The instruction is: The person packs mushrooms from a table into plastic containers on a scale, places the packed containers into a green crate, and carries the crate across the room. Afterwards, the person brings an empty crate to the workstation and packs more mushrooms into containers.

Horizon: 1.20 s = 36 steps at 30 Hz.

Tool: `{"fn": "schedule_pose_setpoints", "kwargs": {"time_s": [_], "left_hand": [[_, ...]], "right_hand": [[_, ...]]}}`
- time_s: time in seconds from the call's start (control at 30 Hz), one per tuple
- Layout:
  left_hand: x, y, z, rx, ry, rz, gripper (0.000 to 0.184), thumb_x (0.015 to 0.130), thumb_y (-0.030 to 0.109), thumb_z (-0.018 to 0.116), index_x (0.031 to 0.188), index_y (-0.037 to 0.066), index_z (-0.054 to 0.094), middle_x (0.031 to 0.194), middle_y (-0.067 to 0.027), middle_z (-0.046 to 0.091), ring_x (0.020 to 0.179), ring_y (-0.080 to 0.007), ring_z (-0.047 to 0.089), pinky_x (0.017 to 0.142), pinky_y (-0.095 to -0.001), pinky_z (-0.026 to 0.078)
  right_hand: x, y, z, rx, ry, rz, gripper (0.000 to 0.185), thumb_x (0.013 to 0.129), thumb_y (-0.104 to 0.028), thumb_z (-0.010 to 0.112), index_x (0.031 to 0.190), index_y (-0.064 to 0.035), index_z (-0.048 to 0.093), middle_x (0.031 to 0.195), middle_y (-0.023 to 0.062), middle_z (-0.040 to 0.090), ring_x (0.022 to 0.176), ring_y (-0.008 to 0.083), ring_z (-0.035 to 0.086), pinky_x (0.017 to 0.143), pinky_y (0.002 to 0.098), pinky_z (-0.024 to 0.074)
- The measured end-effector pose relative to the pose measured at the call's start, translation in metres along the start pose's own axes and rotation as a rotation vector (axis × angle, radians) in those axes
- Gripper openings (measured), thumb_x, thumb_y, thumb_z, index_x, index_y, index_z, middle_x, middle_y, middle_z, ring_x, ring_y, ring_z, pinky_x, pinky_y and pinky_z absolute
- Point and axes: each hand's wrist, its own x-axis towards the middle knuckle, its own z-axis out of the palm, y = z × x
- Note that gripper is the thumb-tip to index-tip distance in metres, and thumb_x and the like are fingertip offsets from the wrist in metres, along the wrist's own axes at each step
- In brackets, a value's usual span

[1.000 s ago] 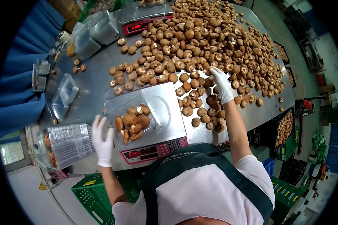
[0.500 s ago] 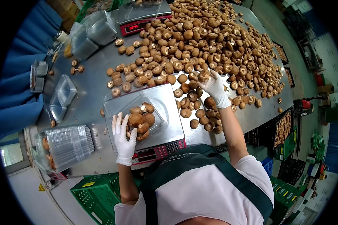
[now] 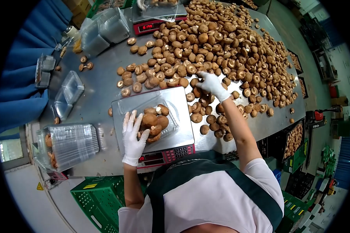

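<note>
My left hand (image 3: 134, 139), in a white glove, lies with fingers spread over the left side of a clear plastic tray (image 3: 171, 132). Inside the tray sit several brown mushrooms (image 3: 162, 122), right beside the fingers. The tray rests on the metal plate of a red-edged scale (image 3: 182, 101). My gloved right hand (image 3: 213, 85) is over the near edge of a large mushroom pile (image 3: 221, 42), right of the scale. Its fingers point left and are partly bent among loose mushrooms; what they grip, if anything, is too small to make out.
Another red scale (image 3: 147, 26) stands at the back, with a co-worker's gloved hand (image 3: 142, 4) above it. Stacked clear trays (image 3: 105, 33) are at the back left, an open tray (image 3: 72, 91) at the left. A bundle of trays (image 3: 72, 145) is nearer. A green crate (image 3: 101, 202) stands below.
My left hand has moved right, from beside the scale onto the tray's left side. My right hand has shifted left over the loose mushrooms. A co-worker's hand has appeared at the back scale.
</note>
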Motion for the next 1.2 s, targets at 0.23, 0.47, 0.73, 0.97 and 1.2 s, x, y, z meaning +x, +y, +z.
{"fn": "schedule_pose_setpoints", "kwargs": {"time_s": [0.23, 0.47, 0.73, 0.97, 1.2], "left_hand": [[-0.002, -0.001, -0.002, -0.160, 0.111, 0.001, 0.046, 0.083, 0.028, 0.059, 0.123, 0.006, 0.051, 0.135, -0.0174, 0.039, 0.126, -0.0356, 0.033, 0.104, -0.0419, 0.027], [-0.008, 0.002, 0.003, -0.052, 0.148, 0.062, 0.053, 0.081, 0.037, 0.060, 0.123, 0.007, 0.050, 0.135, -0.0183, 0.037, 0.125, -0.0369, 0.033, 0.103, -0.0446, 0.024], [-0.006, 0.004, 0.011, 0.047, 0.100, 0.066, 0.074, 0.072, 0.050, 0.064, 0.129, 0.009, 0.044, 0.136, -0.0181, 0.035, 0.126, -0.0359, 0.031, 0.101, -0.0518, 0.021], [-0.008, 0.004, 0.006, 0.090, 0.096, 0.105, 0.075, 0.072, 0.046, 0.066, 0.129, 0.005, 0.042, 0.135, -0.0188, 0.037, 0.125, -0.0366, 0.033, 0.103, -0.0457, 0.024], [-0.015, -0.023, -0.030, -0.217, 0.358, -0.142, 0.054, 0.080, 0.022, 0.063, 0.127, 0.004, 0.045, 0.133, -0.0188, 0.039, 0.124, -0.0308, 0.038, 0.103, -0.0383, 0.031]], "right_hand": [[-0.006, -0.017, 0.005, 0.381, -0.036, 0.156, 0.042, 0.072, -0.040, 0.065, 0.101, -0.0086, 0.065, 0.084, 0.0104, 0.066, 0.077, 0.0229, 0.064, 0.069, 0.0308, 0.0497], [-0.059, -0.046, -0.015, 2.063, -0.276, 0.454, 0.039, 0.091, -0.041, 0.044, 0.105, -0.0047, 0.052, 0.080, 0.0096, 0.057, 0.073, 0.0192, 0.057, 0.057, 0.0305, 0.0511], [-0.087, -0.139, -0.021, 1.395, -0.114, 0.048, 0.034, 0.087, -0.024, 0.052, 0.110, 0.0002, 0.055, 0.094, 0.0129, 0.062, 0.082, 0.0181, 0.061, 0.074, 0.0299, 0.0495], [-0.122, -0.177, 0.010, 0.426, 0.274, -0.428, 0.062, 0.075, -0.017, 0.063, 0.127, 0.0032, 0.037, 0.128, 0.0262, 0.039, 0.121, 0.0395, 0.037, 0.102, 0.0423, 0.0309], [-0.130, -0.114, -0.030, 0.840, 0.223, 0.040, 0.044, 0.083, -0.012, 0.059, 0.124, -0.0008, 0.048, 0.121, 0.0116, 0.054, 0.109, 0.0191, 0.052, 0.093, 0.0294, 0.0402]]}}
